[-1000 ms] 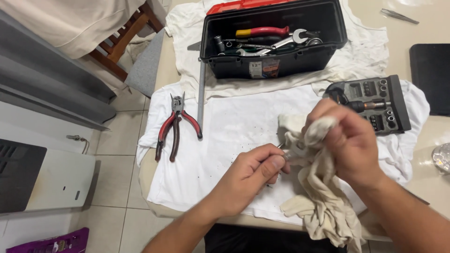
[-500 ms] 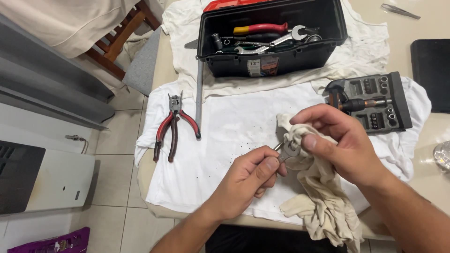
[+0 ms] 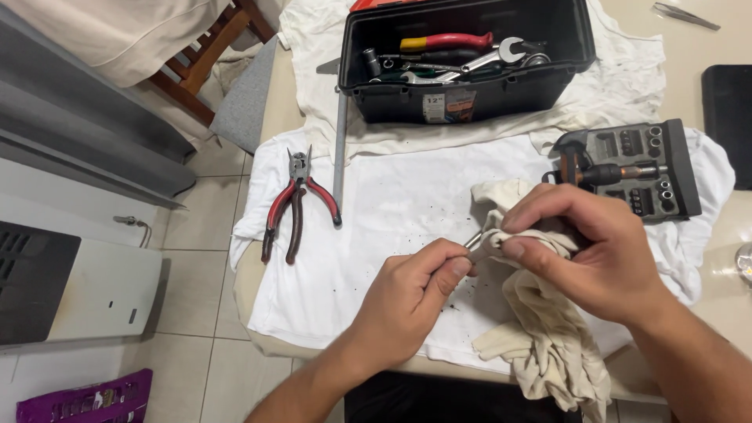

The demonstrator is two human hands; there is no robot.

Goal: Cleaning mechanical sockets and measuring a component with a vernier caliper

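Note:
My left hand [image 3: 411, 294] pinches the end of a thin metal tool [image 3: 472, 240] between thumb and fingers. My right hand [image 3: 591, 251] grips a cream rag [image 3: 540, 329] wrapped around the tool's other end, so most of the tool is hidden. The rag hangs down over the table's front edge. Both hands are over a white cloth [image 3: 392, 196] spread on the table.
Red-handled pliers [image 3: 294, 204] lie at the cloth's left. A black toolbox [image 3: 462, 86] with wrenches and a screwdriver stands at the back. A grey socket set case [image 3: 638, 168] sits to the right. A long metal bar [image 3: 340, 149] lies beside the toolbox. A wooden chair [image 3: 200, 74] stands far left.
My right hand has slid the rag left along the tool towards my left hand, and both hands now sit closer together and lower on the cloth.

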